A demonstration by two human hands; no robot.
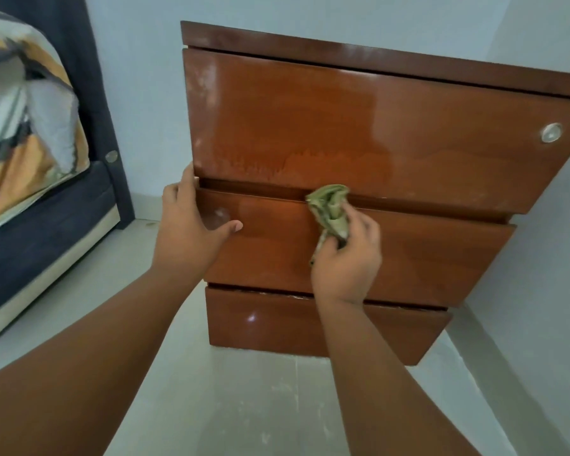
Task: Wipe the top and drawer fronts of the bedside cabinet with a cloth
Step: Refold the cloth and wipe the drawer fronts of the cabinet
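Bedside cabinet (359,126): three drawers, contents hidden; middle drawer (425,258) is standing slightly out. Right hand (346,261) is clamping the bunched green cloth (331,209) against its top edge. Left hand (191,225), fingers spread, is bracing the drawer's left end.

Both my arms are stretched out forward, bare, no sleeves. My left hand (191,225) is open and flat, fingers (186,179) pointing up together, thumb sticking out to the right. My right hand (348,261) is curled into a loose fist, knuckles facing me, wrist pretty much straight, thumb tucked on the left side.
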